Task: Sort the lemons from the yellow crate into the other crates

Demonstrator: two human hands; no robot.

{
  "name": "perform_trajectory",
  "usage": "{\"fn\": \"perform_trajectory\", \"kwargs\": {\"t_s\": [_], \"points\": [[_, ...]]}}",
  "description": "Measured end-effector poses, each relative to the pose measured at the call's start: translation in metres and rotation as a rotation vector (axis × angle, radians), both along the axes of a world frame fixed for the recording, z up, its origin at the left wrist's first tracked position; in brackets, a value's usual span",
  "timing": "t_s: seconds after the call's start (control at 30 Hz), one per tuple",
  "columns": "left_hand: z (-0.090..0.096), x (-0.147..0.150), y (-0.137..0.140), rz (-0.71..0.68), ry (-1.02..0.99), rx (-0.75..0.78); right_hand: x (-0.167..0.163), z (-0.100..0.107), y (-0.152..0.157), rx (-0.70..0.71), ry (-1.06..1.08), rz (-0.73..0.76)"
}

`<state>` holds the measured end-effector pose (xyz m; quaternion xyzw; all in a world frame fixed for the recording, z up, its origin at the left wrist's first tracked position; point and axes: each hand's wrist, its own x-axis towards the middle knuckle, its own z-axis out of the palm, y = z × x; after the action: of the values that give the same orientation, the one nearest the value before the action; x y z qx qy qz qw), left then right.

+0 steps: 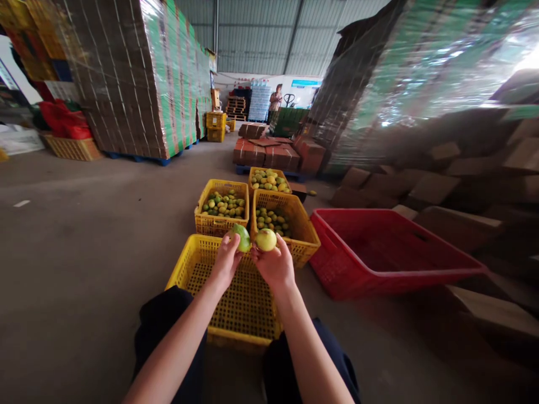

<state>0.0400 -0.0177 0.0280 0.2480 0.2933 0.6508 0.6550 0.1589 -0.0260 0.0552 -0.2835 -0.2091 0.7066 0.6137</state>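
**Green fruit, yellow fruit, one per hand, over near yellow crate**

Landmark: near yellow crate (238,308), between the person's knees. Left hand (226,259) above its far half, fingers curled round the green fruit (241,238), thumb on the near side. Right hand (275,266) also above that far half, palm up, yellow fruit (266,240) cradled on bent fingers, thumb at its side. Both fruits up over the crate's far rim, side by side.

Handling (judged): each light, palm-filling, easy one-handed. Green one probably firmer; yellow one likely riper, softer, so bruises sooner. Skins look smooth, maybe a bit slippery. Best hold: round the widest part, spread fingers plus thumb, no nail pressure; cupping from below suits the yellow one. Stem ends not clear.

Around: left fruit crate (213,226) and right fruit crate (305,253) just beyond the near yellow crate, both holding similar fruit; red tub (341,266) off to its right.
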Motion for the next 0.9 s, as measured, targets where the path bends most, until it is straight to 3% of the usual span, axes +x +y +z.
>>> {"fn": "perform_trajectory", "kwargs": {"t_s": [0.2, 0.4, 0.6, 0.9], "points": [[0.009, -0.005, -0.004, 0.196, 0.164, 0.165, -0.004, -0.003, 0.001, 0.089, -0.133, -0.234], [0.017, -0.007, -0.009, 0.207, 0.200, 0.205, -0.010, -0.006, -0.007, 0.278, -0.499, -0.417], [0.012, -0.010, -0.007, 0.263, 0.265, 0.265, -0.009, -0.008, -0.010, 0.406, -0.731, -0.557], [0.017, -0.014, -0.013, 0.215, 0.332, 0.297, -0.006, -0.007, -0.011, 0.559, -0.757, -0.522]]}}
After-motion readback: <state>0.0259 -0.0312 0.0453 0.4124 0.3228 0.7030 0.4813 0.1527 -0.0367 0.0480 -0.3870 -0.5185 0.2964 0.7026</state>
